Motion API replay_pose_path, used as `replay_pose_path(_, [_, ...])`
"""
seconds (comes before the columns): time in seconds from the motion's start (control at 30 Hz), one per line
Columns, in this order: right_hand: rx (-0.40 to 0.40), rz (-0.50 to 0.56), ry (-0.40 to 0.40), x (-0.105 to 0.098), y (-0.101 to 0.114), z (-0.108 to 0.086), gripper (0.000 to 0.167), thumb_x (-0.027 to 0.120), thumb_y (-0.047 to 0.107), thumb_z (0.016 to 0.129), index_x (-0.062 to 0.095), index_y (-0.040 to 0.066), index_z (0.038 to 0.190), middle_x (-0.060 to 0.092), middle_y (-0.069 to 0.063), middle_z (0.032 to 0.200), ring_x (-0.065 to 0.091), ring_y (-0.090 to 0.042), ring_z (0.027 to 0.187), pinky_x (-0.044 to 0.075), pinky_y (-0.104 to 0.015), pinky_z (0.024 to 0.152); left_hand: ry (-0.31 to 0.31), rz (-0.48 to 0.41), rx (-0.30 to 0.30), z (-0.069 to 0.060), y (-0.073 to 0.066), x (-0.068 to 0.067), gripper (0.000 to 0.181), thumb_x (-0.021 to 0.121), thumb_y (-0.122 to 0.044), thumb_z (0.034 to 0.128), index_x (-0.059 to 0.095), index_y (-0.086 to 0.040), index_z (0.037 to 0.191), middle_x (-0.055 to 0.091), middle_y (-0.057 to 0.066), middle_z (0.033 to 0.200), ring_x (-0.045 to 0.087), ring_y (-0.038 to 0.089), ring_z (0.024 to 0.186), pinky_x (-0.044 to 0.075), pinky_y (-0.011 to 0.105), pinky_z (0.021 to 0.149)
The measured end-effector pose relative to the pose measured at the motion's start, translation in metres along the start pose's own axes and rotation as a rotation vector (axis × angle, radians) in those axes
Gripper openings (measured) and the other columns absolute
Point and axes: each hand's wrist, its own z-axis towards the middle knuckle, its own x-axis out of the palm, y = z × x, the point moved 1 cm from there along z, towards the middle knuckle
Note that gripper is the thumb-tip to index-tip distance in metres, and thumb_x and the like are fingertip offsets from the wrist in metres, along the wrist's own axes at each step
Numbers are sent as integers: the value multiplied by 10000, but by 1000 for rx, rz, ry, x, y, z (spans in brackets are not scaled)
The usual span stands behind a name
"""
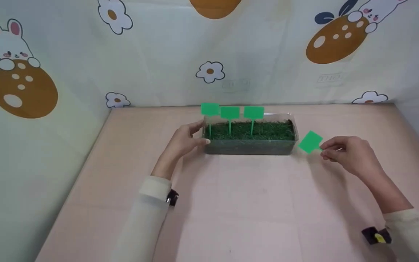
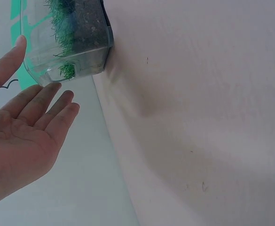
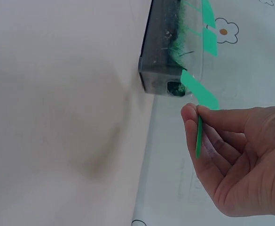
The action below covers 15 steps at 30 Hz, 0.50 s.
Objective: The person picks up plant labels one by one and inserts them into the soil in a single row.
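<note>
A clear plastic box [image 1: 249,147] of dark soil and green grass stands on the table, with three green plant labels [image 1: 254,112] upright in its left half. At the box's left end is my left hand [image 1: 186,140], thumb at the front corner and fingers toward the back. The left wrist view shows those fingers [image 2: 38,106] fairly straight beside the end wall, the thumb by the rim. Right of the box, my right hand [image 1: 355,154] pinches another green plant label [image 1: 310,142] by its stem between thumb and fingertips. This label is tilted and apart from the box.
Pale pinkish cloth covers the table [image 1: 246,203]. A printed backdrop [image 1: 158,54] with rabbits and flowers rises right behind the box, and a side panel [image 1: 24,156] stands along the left edge. Dark bands [image 1: 376,235] sit at both wrists.
</note>
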Motion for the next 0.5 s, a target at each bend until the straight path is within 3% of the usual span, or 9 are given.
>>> replay_pose_path(0.2, [16, 120, -26, -5, 0, 6, 212, 640, 100, 950, 675, -41, 1105, 780, -68, 888, 677, 54, 704, 547, -135, 644, 0, 9, 0, 0, -1, 0, 709, 728, -187, 913, 394, -217, 1539, 404, 32, 1593, 359, 312, 1485, 350, 449, 1210])
replay_pose_path(0.4, [9, 346, -52, -7, 5, 14, 243, 610, 62, 970, 597, -127, 1123, 731, 168, 800, 685, 83, 746, 586, -128, 720, -7, 13, 4, -1, -1, 0, 702, 725, -176, 913, 400, -210, 1535, 413, 39, 1587, 369, 305, 1481, 354, 446, 1209])
replay_pose_path(0.5, [7, 375, -79, -8, 9, 16, 251, 615, 95, 971, 601, -111, 1114, 697, 244, 785, 682, 92, 768, 576, -113, 731, -9, 9, 2, 0, -1, 0, 700, 725, -175, 912, 404, -211, 1533, 413, 40, 1587, 368, 303, 1481, 353, 446, 1209])
